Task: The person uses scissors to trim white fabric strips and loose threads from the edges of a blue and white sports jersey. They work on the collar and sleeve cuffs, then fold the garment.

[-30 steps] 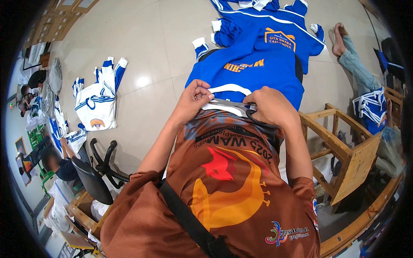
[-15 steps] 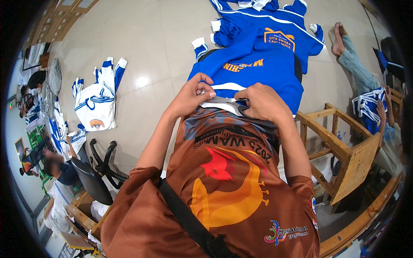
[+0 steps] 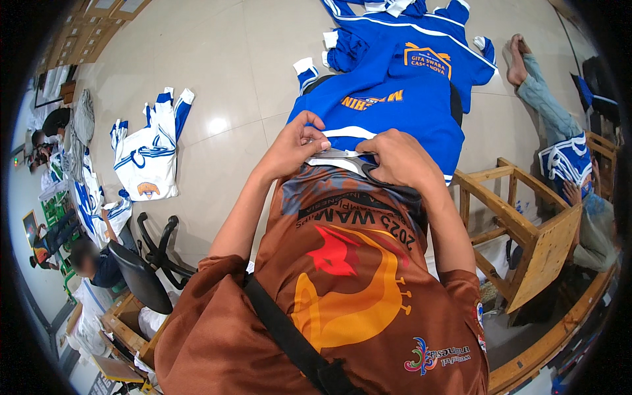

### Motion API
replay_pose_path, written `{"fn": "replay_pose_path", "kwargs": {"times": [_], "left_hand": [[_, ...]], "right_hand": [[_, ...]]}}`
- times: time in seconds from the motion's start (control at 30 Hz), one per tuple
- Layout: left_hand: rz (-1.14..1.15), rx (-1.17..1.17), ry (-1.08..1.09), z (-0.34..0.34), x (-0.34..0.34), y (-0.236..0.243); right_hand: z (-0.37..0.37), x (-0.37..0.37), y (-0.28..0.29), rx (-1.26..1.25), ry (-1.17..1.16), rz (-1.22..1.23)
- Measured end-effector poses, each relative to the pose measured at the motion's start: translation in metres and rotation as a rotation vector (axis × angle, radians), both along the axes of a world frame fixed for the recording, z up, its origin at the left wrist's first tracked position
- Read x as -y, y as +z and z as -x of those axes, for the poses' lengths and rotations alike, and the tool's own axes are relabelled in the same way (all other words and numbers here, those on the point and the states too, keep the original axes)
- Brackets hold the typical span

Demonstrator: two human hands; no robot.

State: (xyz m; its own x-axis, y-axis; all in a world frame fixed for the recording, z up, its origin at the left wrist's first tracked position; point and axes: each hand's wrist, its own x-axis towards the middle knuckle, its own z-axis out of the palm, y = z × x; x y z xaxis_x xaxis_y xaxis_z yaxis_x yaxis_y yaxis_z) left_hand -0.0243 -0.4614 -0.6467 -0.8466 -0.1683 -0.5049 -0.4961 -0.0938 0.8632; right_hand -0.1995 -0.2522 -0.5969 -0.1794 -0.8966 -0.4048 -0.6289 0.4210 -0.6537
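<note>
My left hand (image 3: pixel 293 148) pinches the white band (image 3: pixel 349 131) at the near edge of a blue garment (image 3: pixel 415 148) spread across my lap, its fingers curled near the tips of some scissors. My right hand (image 3: pixel 401 158) is closed on the scissors (image 3: pixel 373 170), whose black handle shows under the fingers and whose silver blades lie sideways along the band toward my left fingertips. Whether fabric lies between the blades is unclear. Another blue shirt (image 3: pixel 480 69) with an orange emblem lies just beyond, with more blue, white-cuffed pieces.
A folded white-and-blue shirt (image 3: pixel 145 171) lies on the floor at left, near a black chair (image 3: pixel 141 276) and co-workers (image 3: pixel 92 260). At right are a wooden stool (image 3: pixel 540 230) and a seated person's bare foot (image 3: pixel 517 66). Cardboard boxes (image 3: pixel 92 26) are stacked at upper left.
Compared with one second ago, both my hands are a little farther forward and the right one slightly leftward, with more scissors showing. The co-workers at left and right have shifted slightly.
</note>
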Motion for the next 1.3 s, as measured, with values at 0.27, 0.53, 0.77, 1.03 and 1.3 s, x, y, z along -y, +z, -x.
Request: {"fn": "replay_pose_path", "kwargs": {"times": [0.27, 0.53, 0.77, 1.03, 1.3], "left_hand": [[0.012, 0.0, 0.027, -0.002, -0.002, -0.003], [0.16, -0.052, 0.204, -0.002, 0.012, 0.01], [0.852, 0.558, 0.277, -0.086, 0.091, -0.038], [0.446, 0.086, 0.107, -0.102, 0.047, -0.043], [0.698, -0.227, 0.013, -0.081, 0.019, -0.056]], "right_hand": [[-0.006, -0.003, -0.004, -0.053, -0.02, 0.063], [-0.014, -0.011, -0.007, -0.1, -0.028, 0.128], [0.016, -0.068, 0.009, 0.113, -0.487, 0.156], [0.014, -0.115, 0.004, 0.053, -0.831, 0.271], [-0.025, -0.159, -0.005, -0.16, -0.708, 0.216]]}}
